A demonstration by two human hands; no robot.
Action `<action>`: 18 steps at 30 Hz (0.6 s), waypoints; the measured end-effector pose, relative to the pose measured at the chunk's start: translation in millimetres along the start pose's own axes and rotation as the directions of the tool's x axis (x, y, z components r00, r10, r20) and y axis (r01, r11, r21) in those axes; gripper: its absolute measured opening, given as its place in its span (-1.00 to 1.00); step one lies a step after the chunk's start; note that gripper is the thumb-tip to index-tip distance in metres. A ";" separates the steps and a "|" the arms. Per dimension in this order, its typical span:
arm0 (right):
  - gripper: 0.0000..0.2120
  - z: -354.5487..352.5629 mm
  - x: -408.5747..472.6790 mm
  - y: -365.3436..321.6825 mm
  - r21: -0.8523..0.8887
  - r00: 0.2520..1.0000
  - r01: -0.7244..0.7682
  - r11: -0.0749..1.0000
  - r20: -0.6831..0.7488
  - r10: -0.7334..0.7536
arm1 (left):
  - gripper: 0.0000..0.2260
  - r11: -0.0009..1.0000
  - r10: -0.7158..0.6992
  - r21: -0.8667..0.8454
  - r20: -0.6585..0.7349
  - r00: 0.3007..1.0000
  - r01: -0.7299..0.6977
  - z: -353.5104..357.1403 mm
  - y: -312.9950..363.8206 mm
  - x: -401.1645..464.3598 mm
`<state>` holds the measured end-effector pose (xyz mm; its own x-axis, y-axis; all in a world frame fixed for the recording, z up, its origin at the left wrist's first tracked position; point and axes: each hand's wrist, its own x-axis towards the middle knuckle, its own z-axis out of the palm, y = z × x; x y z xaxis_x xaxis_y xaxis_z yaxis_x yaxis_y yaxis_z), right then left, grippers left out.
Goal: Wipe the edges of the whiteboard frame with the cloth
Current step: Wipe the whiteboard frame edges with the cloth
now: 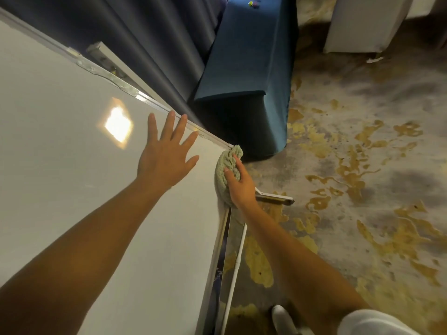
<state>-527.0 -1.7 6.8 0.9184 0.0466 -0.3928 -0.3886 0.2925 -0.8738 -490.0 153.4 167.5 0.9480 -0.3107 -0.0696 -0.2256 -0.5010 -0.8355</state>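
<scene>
The whiteboard (72,146) fills the left half of the view, its glossy white face reflecting a lamp. Its silver metal frame (154,101) runs along the far edge down to a corner at the centre, then continues down the near edge. My left hand (167,153) lies flat on the board with fingers spread, fingertips close to the far frame edge. My right hand (238,182) presses a pale green terry cloth (227,165) against the frame right at and just below that corner. The cloth hides the corner itself.
A blue-draped table (246,56) stands just beyond the corner, with dark curtains (150,35) to its left. White furniture (362,22) sits at the top right. The board's stand foot (275,198) and a white pole (235,267) lie below my right hand, on mottled floor (362,165).
</scene>
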 end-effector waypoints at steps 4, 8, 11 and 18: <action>-0.51 2.4 -30.5 16.0 -0.006 1.000 -0.008 1.000 0.007 0.008 | -0.22 1.000 -0.013 -0.002 -0.013 1.000 0.013 0.3 1.7 -4.6; -0.52 10.0 -67.0 38.5 0.013 0.999 -0.050 0.999 0.007 0.050 | -0.24 1.000 -0.008 -0.022 -0.012 1.000 0.007 -1.6 -2.0 -12.5; -0.54 12.4 -94.4 55.1 0.020 0.999 -0.053 0.998 0.007 0.053 | -0.26 0.999 -0.015 -0.044 -0.020 1.000 0.014 -7.1 -1.2 -19.9; -0.55 9.1 -141.8 79.7 0.043 0.998 -0.055 0.998 -0.010 0.056 | -0.29 0.985 -0.037 -0.167 0.003 0.999 0.037 -33.7 6.7 -43.1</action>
<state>-687.6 23.7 -4.6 0.8945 0.0531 -0.4439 -0.4352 0.3304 -0.8375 -539.9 136.2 183.2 0.9563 -0.2896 -0.0405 -0.2250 -0.6403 -0.7344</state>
